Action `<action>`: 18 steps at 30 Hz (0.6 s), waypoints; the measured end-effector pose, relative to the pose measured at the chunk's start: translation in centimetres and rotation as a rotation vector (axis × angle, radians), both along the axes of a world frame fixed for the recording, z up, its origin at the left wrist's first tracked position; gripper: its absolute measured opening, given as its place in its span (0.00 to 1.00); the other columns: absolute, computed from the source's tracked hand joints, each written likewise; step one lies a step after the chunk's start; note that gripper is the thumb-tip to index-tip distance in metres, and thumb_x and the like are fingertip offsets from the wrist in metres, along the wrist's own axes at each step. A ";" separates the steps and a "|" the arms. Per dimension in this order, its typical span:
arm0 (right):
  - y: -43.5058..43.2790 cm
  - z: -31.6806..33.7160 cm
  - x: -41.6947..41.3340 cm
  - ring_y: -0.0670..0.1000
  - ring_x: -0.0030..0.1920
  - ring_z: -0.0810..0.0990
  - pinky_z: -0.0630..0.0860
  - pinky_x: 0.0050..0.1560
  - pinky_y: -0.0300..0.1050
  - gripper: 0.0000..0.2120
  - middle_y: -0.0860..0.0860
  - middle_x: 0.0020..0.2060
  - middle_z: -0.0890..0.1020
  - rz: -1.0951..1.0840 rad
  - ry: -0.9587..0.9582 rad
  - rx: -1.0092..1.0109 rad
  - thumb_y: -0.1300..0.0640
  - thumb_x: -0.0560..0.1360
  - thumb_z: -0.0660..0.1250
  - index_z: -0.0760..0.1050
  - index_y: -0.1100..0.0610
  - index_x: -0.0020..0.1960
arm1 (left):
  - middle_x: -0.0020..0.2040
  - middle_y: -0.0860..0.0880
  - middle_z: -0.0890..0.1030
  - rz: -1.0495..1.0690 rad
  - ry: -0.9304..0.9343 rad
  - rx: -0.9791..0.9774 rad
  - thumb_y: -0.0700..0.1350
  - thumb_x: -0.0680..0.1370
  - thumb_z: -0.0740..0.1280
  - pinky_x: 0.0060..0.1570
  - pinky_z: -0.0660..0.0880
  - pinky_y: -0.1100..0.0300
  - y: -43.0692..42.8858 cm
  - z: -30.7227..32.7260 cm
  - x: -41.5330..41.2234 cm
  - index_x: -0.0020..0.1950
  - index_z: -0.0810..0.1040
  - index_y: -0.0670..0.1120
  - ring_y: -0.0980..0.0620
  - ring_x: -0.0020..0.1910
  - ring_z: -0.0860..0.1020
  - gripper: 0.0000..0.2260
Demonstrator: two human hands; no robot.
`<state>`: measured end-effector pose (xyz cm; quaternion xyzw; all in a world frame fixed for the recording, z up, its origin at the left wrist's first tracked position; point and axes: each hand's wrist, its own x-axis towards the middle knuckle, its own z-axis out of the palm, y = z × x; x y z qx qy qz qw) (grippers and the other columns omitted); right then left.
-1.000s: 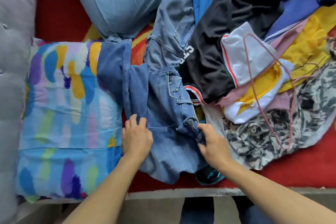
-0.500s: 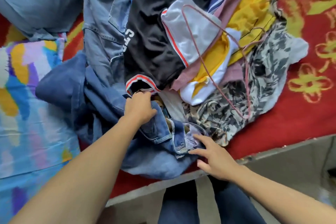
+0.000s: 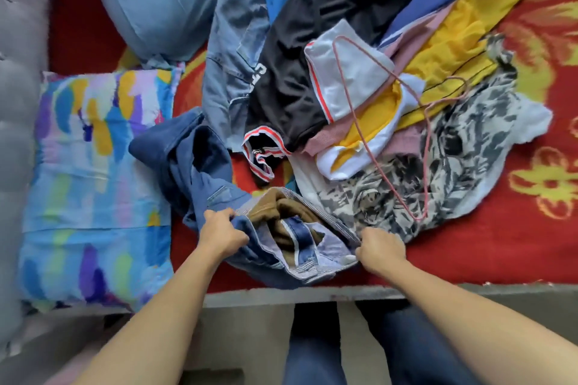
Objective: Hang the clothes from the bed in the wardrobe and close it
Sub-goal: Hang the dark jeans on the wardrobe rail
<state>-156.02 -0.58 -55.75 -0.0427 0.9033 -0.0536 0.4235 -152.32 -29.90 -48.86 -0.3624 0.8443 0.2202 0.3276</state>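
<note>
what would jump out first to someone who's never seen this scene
A tangled heap of clothes sprawls across the red blanket, with a pink wire hanger lying on top. Near the bed's front edge, the left hand and right hand hold the waistband of the dark blue jeans spread open. A bright paint-stroke pillow lies to the left.
</note>
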 end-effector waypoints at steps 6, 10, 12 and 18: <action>3.1 5.5 -1.0 0.59 0.48 0.79 0.69 0.41 0.47 0.08 0.55 0.46 0.82 0.083 0.118 -0.145 0.55 0.73 0.59 0.75 0.55 0.49 | 0.27 0.51 0.70 0.370 0.311 -0.035 0.53 0.68 0.75 0.32 0.65 0.55 4.5 6.2 6.4 0.29 0.65 0.46 0.49 0.31 0.70 0.21; 2.9 10.8 -1.2 0.58 0.41 0.78 0.69 0.36 0.47 0.09 0.51 0.34 0.77 0.103 0.256 -0.272 0.53 0.74 0.59 0.72 0.54 0.37 | 0.40 0.48 0.78 0.416 0.492 -0.201 0.37 0.68 0.69 0.41 0.71 0.53 4.1 10.7 10.8 0.41 0.72 0.50 0.42 0.44 0.77 0.10; 2.1 13.8 -1.1 0.58 0.41 0.77 0.66 0.35 0.47 0.10 0.52 0.35 0.76 0.094 0.328 -0.340 0.53 0.74 0.60 0.70 0.55 0.36 | 0.41 0.47 0.75 0.380 0.523 -0.270 0.34 0.69 0.67 0.42 0.68 0.54 3.7 13.4 13.0 0.54 0.72 0.49 0.41 0.45 0.75 0.17; 0.6 23.2 1.1 0.61 0.45 0.79 0.63 0.38 0.47 0.08 0.58 0.41 0.82 0.069 0.558 -0.566 0.55 0.76 0.61 0.75 0.55 0.40 | 0.39 0.35 0.80 0.254 0.677 -0.473 0.33 0.69 0.68 0.42 0.72 0.48 1.5 20.8 19.7 0.44 0.81 0.39 0.34 0.43 0.78 0.06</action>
